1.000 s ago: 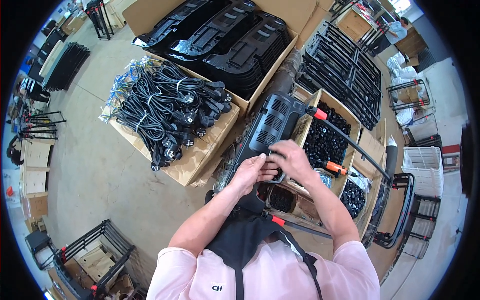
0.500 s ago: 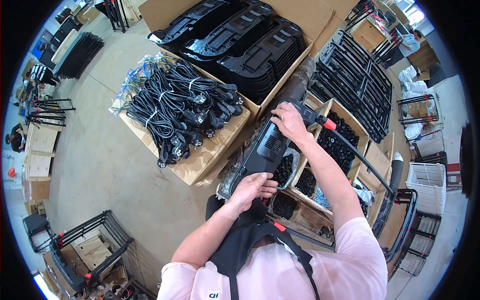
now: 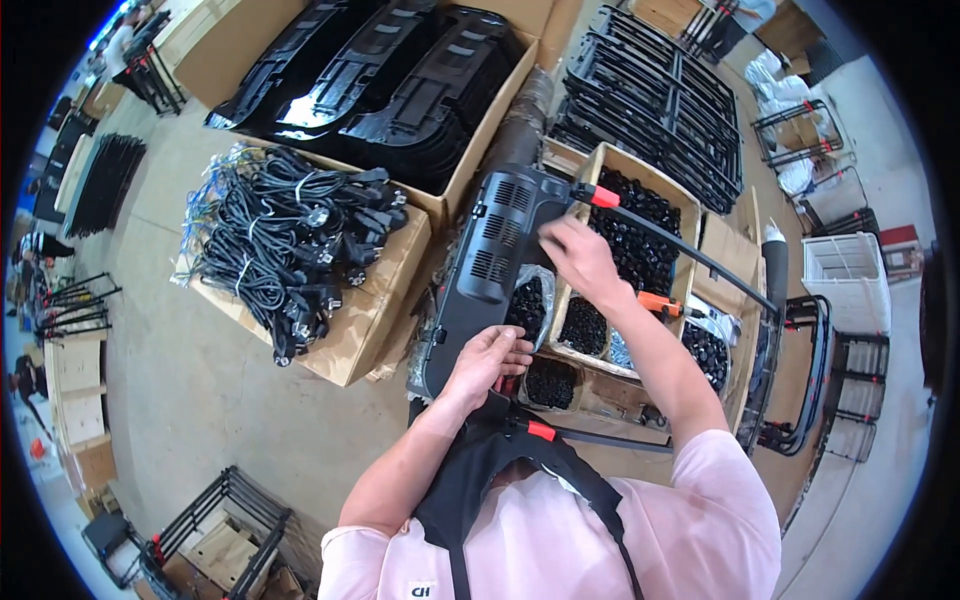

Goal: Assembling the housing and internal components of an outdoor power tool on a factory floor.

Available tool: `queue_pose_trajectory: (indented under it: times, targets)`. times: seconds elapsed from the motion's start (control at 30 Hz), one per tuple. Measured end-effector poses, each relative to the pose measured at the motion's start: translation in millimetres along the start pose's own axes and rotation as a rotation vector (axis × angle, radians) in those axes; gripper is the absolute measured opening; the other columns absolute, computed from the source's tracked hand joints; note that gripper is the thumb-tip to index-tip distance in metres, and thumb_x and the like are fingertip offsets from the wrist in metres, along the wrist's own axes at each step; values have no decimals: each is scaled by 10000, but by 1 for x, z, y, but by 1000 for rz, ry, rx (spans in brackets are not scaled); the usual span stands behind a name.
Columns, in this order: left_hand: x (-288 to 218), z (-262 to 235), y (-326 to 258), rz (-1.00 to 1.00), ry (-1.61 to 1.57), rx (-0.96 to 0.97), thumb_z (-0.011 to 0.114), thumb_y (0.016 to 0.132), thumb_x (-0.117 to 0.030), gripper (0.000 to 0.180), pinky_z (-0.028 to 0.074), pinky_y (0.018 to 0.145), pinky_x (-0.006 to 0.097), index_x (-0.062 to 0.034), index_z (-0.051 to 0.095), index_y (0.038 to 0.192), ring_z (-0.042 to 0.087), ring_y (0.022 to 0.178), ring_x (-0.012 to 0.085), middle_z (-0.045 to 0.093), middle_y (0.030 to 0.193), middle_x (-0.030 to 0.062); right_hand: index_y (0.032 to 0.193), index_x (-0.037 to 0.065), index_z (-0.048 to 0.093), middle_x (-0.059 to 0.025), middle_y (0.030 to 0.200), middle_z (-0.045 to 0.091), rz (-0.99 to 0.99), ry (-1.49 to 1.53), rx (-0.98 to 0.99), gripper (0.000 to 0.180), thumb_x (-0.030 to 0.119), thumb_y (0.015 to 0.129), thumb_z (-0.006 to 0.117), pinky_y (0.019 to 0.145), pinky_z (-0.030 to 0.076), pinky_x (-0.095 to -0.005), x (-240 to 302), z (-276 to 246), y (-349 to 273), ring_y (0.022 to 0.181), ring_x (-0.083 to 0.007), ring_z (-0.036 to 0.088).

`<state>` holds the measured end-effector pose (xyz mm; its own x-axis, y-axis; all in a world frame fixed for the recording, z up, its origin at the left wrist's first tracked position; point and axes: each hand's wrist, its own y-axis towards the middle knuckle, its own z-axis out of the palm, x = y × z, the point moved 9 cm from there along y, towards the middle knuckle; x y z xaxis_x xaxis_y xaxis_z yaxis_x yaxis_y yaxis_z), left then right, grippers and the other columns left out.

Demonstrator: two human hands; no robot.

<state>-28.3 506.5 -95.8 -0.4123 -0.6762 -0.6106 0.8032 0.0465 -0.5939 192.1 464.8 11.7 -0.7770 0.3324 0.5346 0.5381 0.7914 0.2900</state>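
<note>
A long black plastic housing point(image 3: 478, 265) with vent slots lies slantwise in front of me. Black tubes with red end pieces run off to its right from both ends. At the housing's near right edge rests my left hand point(image 3: 488, 362), its fingers stretched out toward a clear bag of small black parts point(image 3: 527, 305). My right hand point(image 3: 580, 262) is beside the housing's far right edge, with fingers bent and drawn together. Its fingertips point at the edge, and whatever they hold, if anything, is hidden.
Right of the housing stand wooden bins point(image 3: 690, 240) of black parts, with an orange-handled tool point(image 3: 655, 303) on them. Bundled black power cables point(image 3: 290, 235) lie on a carton at left. Behind it, a large carton holds stacked black covers point(image 3: 420, 90). Black frames point(image 3: 650, 110) are stacked far right.
My right hand has come off the housing's top to its right edge, and its fingers have bent in. My left hand stays near the close end. The whole view has shifted.
</note>
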Motion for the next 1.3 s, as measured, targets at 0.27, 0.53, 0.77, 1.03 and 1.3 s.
queue_pose_trajectory:
  times: [0.27, 0.53, 0.77, 1.03, 1.3]
  targets:
    - [36, 42, 21, -93, 94, 24, 514, 1147, -284, 316, 606, 832, 305, -21, 627, 1280, 709, 948, 156, 713, 1102, 78, 1236, 102, 724, -170, 1164, 666, 239, -135, 590, 354, 118, 884, 693, 962, 559, -496, -113, 68, -200, 1104, -382, 679]
    - [70, 71, 59, -129, 151, -12, 512, 1145, -288, 335, 606, 886, 350, -8, 602, 1306, 716, 1007, 207, 713, 1140, 110, 1361, 119, 674, -264, 1358, 622, 100, -246, 869, 397, 155, 981, 563, 979, 573, -500, -122, 112, -203, 1183, -420, 690]
    - [86, 74, 83, -78, 73, -86, 553, 1130, -292, 361, 601, 942, 377, 13, 602, 1317, 713, 1063, 237, 697, 1198, 143, 1221, 70, 709, -242, 1211, 679, 29, -207, 740, 282, 151, 1000, 555, 890, 602, -478, -120, 105, -202, 1076, -394, 734]
    - [84, 102, 111, -43, 97, -121, 577, 1115, -342, 526, 485, 1158, 438, 51, 534, 1462, 603, 1344, 310, 618, 1433, 214, 1157, 72, 723, -231, 1190, 723, 148, -276, 806, 287, 197, 1049, 488, 886, 606, -466, -146, 131, -223, 1058, -353, 752]
    - [96, 106, 143, -141, 102, -237, 454, 1141, -454, 628, 321, 1259, 495, 53, 485, 1509, 404, 1515, 344, 477, 1582, 239, 1033, 25, 734, -229, 1010, 729, 355, 85, 405, 197, 118, 880, 652, 878, 568, -500, -144, 46, -205, 985, -422, 716]
